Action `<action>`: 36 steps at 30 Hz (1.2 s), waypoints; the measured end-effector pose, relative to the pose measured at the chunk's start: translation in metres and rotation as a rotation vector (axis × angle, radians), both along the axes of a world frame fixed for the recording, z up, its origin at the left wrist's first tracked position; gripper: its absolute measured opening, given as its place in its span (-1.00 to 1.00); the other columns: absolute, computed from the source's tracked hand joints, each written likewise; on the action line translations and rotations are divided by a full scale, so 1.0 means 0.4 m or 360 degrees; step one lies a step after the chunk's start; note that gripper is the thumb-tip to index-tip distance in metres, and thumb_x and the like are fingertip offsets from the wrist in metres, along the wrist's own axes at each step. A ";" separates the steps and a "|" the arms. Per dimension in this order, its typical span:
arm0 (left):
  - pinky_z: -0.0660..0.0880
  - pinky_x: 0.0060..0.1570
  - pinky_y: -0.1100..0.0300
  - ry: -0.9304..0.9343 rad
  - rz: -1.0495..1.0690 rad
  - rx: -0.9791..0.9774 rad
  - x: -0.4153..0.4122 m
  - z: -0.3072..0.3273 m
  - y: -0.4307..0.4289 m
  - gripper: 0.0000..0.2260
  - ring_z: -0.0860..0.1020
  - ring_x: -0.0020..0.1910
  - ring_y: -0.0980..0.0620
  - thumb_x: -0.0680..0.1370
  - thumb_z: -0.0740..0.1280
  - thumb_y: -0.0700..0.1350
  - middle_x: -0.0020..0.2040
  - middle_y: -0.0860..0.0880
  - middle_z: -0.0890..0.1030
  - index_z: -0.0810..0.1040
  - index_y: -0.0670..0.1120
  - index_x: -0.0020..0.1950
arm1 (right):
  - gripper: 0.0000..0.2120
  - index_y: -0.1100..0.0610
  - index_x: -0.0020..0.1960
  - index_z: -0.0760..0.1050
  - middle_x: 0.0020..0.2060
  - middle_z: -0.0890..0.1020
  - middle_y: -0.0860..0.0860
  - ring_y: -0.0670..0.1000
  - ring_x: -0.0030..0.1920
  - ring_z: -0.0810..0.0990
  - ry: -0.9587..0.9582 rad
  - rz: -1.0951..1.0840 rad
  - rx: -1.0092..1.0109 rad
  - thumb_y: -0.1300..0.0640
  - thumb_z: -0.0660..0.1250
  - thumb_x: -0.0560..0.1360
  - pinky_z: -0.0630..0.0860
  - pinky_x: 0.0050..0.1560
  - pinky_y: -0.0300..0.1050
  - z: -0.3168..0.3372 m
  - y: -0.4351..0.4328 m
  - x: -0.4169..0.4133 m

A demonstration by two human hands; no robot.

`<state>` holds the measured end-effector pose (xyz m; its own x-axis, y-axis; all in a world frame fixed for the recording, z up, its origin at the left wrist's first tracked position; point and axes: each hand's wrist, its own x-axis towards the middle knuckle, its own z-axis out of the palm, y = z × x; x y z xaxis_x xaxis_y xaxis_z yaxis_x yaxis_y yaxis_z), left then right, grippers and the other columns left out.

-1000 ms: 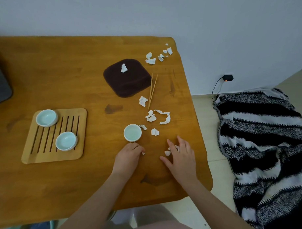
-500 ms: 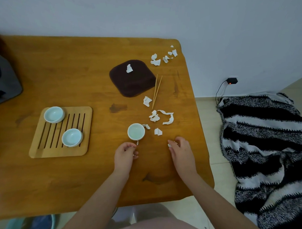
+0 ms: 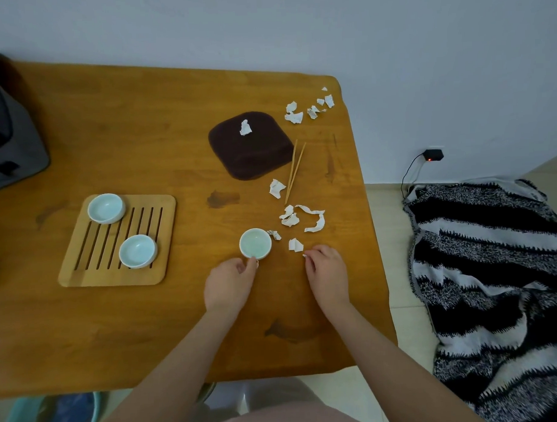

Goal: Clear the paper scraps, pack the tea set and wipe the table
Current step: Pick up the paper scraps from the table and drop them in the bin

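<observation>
On the wooden table (image 3: 141, 121) a pale tea cup (image 3: 255, 243) stands just beyond my left hand (image 3: 230, 282), whose curled fingertips pinch a tiny paper scrap. My right hand (image 3: 326, 272) curls round small scraps, a white bit showing at its fingertips. More paper scraps lie close by (image 3: 295, 244), in a cluster (image 3: 289, 216), as a torn strip (image 3: 315, 219) and at the far corner (image 3: 294, 114). A slatted bamboo tray (image 3: 83, 277) holds two cups (image 3: 106, 208) (image 3: 137, 250). The brown cloth (image 3: 259, 154) carries one scrap (image 3: 245, 127). Wooden tongs (image 3: 294, 169) lie beside it.
A dark grey bag (image 3: 9, 141) sits on the table's left end. A black-and-white striped blanket (image 3: 494, 282) lies on the floor to the right, below a wall plug (image 3: 433, 155). A teal basin (image 3: 50, 417) shows under the table's near edge.
Both hands closed their fingers on the small scraps near them and shifted forward a little toward the cup and the scraps beside it. The camera view drifted left.
</observation>
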<state>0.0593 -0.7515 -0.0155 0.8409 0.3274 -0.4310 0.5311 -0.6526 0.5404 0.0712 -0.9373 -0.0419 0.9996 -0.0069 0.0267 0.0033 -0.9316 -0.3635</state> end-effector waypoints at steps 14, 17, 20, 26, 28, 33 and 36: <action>0.36 -0.38 0.25 0.0004 0.0039 0.0320 0.006 -0.018 -0.044 -0.74 0.51 -0.21 0.11 0.48 0.36 0.20 -0.13 0.12 0.54 0.48 0.05 -0.01 | -0.54 -0.10 0.44 0.31 0.41 0.32 0.07 0.02 0.36 0.38 0.0101 0.0225 -0.0092 -0.06 0.28 0.56 0.53 0.08 -0.14 -0.002 0.060 0.082; 0.36 -0.36 0.24 0.0015 0.0118 0.0309 0.014 -0.018 -0.048 -0.78 0.50 -0.20 0.11 0.50 0.36 0.17 -0.09 0.10 0.58 0.51 0.06 -0.02 | -0.61 -0.07 0.39 0.39 0.36 0.38 0.07 0.01 0.30 0.44 0.0060 0.0281 -0.0108 -0.01 0.29 0.56 0.54 -0.04 -0.18 0.001 0.069 0.094; 0.41 -0.33 0.23 -0.0006 0.0174 0.0261 0.017 -0.023 -0.049 -0.84 0.50 -0.19 0.10 0.53 0.34 0.14 -0.07 0.11 0.58 0.53 0.06 -0.06 | -0.68 -0.04 0.29 0.45 0.26 0.44 0.08 0.00 0.15 0.54 0.0028 0.0364 -0.0152 0.01 0.32 0.55 0.54 -0.18 -0.21 0.001 0.079 0.111; 0.39 -0.39 0.26 0.0018 0.0078 0.0277 0.016 -0.025 -0.038 -0.86 0.51 -0.28 0.11 0.57 0.29 0.10 -0.22 0.13 0.50 0.48 0.07 -0.11 | -0.71 0.10 0.02 0.56 -0.09 0.55 0.09 -0.05 -0.33 0.54 -0.0099 0.0499 -0.0300 0.16 0.55 0.35 0.37 -0.53 -0.31 -0.025 0.089 0.125; 0.32 -0.44 0.28 -0.0010 -0.0003 0.0278 0.006 -0.026 -0.027 -0.86 0.47 -0.36 0.13 0.58 0.27 0.08 -0.31 0.10 0.50 0.48 0.05 -0.10 | -0.69 0.14 0.00 0.58 -0.12 0.58 0.06 -0.08 -0.35 0.54 -0.0169 0.0490 -0.0310 0.19 0.58 0.31 0.38 -0.54 -0.33 -0.039 0.085 0.124; 0.29 -0.42 0.31 -0.0132 0.0036 -0.0110 -0.038 -0.011 0.011 -0.88 0.43 -0.36 0.12 0.61 0.25 -0.04 -0.31 0.03 0.49 0.47 -0.02 -0.10 | -0.85 0.14 -0.04 0.58 -0.08 0.58 0.04 -0.05 -0.22 0.59 -0.0394 0.0429 -0.0183 0.15 0.48 0.43 0.51 -0.39 -0.26 -0.045 0.037 0.119; 0.36 -0.31 0.29 -0.0118 0.0205 -0.0432 -0.047 0.010 0.025 -0.88 0.48 -0.19 0.06 0.62 0.24 -0.05 -0.17 0.00 0.52 0.50 -0.03 -0.07 | -0.63 0.04 0.22 0.51 0.27 0.50 0.12 0.10 0.20 0.54 -0.0356 0.0272 -0.0269 -0.08 0.38 0.48 0.55 0.07 0.00 -0.042 0.015 0.120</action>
